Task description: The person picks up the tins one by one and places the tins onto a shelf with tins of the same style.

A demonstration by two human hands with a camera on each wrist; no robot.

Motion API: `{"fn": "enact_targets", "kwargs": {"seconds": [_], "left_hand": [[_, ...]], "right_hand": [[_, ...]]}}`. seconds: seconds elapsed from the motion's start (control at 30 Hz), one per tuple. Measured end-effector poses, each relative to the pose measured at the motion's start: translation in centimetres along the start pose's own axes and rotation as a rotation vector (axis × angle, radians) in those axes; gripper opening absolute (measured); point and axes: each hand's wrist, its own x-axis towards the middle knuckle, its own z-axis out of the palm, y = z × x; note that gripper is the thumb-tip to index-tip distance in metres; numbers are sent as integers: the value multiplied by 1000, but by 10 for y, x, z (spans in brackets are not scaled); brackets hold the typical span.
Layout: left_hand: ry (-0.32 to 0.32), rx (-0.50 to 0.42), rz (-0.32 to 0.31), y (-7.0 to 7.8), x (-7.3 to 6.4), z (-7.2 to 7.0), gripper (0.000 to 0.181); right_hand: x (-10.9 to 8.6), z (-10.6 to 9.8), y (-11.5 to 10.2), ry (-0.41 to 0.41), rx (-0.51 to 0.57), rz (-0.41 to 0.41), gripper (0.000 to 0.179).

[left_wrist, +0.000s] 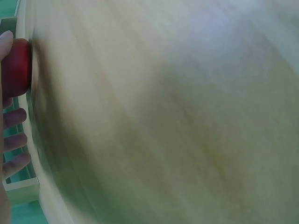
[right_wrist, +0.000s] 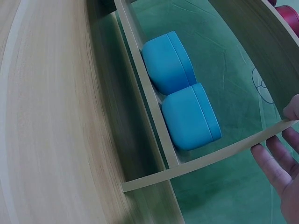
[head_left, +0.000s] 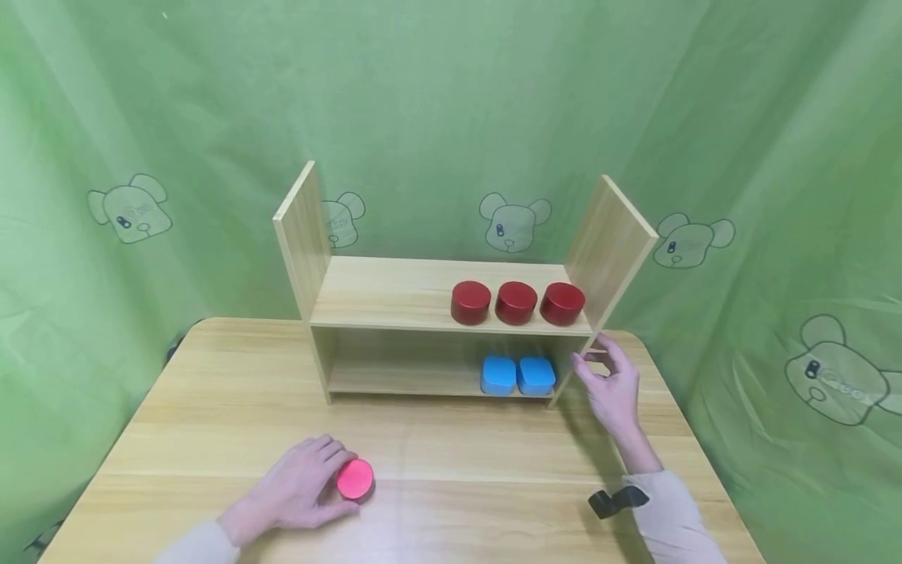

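On the tabletop at the front left, my left hand [head_left: 299,483] curls its thumb and forefinger about a round red tin [head_left: 355,479] with a brighter pinkish-red top. That tin [left_wrist: 17,67] shows dark red at the edge of the left wrist view, the other fingers spread beside it. My right hand [head_left: 615,384] pinches the right side panel of a wooden two-tier shelf [head_left: 380,294], just below the upper board, thumb inside and fingers outside. On the upper board, three red tins [head_left: 516,303] stand in a row at the right. Two blue rounded-square boxes [right_wrist: 190,116] sit side by side on the lower board.
The shelf stands towards the back of a light wooden table [head_left: 451,470], its tall side panels rising above the upper board. A green curtain [head_left: 423,102] printed with bear heads hangs behind and at both sides. A black strap [head_left: 618,501] is around the right wrist.
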Motion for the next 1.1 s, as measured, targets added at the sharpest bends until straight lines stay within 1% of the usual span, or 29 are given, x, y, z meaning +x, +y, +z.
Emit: {"fn": "enact_targets", "kwargs": {"seconds": [0.2, 0.37, 0.47, 0.57, 0.87, 1.1], "left_hand": [[8, 18, 11, -1, 0, 0, 53], [22, 33, 29, -2, 2, 0, 52], [26, 35, 39, -3, 7, -1, 52], [36, 28, 35, -5, 13, -2, 52], [98, 46, 26, -6, 29, -5, 57], [172, 56, 18, -5, 37, -4, 60]], "right_hand": [[-1, 0, 0, -1, -2, 11, 42], [-2, 1, 0, 1, 13, 12, 40], [-2, 1, 0, 0, 17, 4, 39], [-1, 1, 1, 5, 19, 1, 40], [-1, 0, 3, 1, 16, 7, 42], [0, 1, 1, 3, 17, 5, 40]]}}
